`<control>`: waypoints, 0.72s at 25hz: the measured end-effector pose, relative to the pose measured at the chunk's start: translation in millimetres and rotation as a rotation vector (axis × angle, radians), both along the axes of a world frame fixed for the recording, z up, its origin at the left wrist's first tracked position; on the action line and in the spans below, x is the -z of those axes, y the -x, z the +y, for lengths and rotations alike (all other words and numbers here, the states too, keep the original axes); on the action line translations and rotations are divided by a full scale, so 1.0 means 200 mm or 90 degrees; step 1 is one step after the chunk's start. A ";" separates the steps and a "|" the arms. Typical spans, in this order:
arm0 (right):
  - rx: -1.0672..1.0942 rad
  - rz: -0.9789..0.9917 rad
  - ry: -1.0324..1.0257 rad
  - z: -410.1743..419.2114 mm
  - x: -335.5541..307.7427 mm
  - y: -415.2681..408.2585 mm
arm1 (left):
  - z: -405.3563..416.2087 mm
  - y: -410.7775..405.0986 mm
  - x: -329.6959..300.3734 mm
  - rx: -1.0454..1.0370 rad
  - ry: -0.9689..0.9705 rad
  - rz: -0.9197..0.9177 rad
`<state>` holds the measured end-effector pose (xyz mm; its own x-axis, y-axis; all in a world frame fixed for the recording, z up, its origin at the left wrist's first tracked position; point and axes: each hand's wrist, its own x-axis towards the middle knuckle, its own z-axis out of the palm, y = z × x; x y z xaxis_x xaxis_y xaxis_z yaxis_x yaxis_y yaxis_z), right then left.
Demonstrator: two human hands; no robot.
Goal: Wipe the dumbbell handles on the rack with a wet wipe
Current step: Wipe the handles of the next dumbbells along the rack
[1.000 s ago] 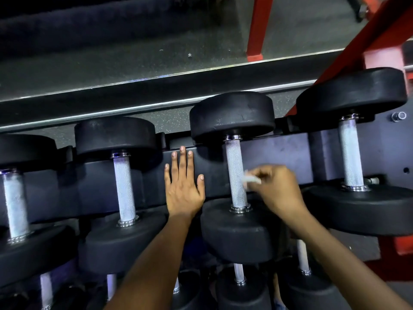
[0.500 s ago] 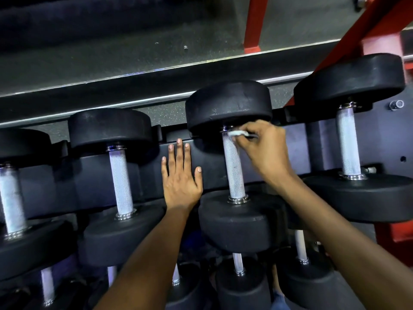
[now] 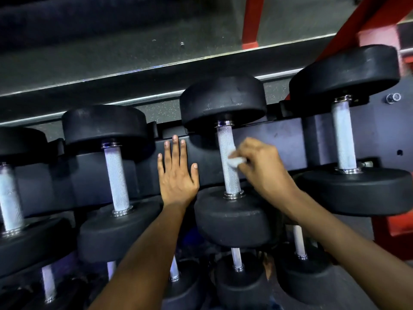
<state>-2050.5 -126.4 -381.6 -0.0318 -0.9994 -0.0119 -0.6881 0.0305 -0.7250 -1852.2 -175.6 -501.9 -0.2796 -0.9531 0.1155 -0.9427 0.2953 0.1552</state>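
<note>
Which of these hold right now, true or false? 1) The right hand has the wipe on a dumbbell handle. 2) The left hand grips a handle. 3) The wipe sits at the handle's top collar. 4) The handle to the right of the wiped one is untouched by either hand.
1) True: the right hand pinches the wet wipe against the knurled handle.
2) False: the left hand lies flat, fingers straight, on the dark rack panel between two dumbbells.
3) False: the wet wipe is about midway along the handle, below the top collar.
4) True: no hand touches the far-right handle.
</note>
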 end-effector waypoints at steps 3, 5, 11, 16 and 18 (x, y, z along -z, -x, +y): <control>-0.155 0.003 -0.139 0.16 -0.07 0.06 | -0.01 0.00 0.00 -0.003 0.001 -0.003; -0.153 0.017 -0.041 0.04 -0.11 0.10 | -0.01 0.01 0.00 -0.003 -0.001 0.005; -0.547 0.354 0.191 -0.03 0.06 0.21 | 0.00 0.01 -0.01 -0.004 0.003 0.005; -0.644 0.477 0.302 -0.29 0.01 0.31 | 0.00 0.01 -0.01 -0.001 0.016 0.005; -0.670 0.600 0.254 -0.25 0.03 0.27 | -0.01 0.01 0.00 -0.003 0.020 0.005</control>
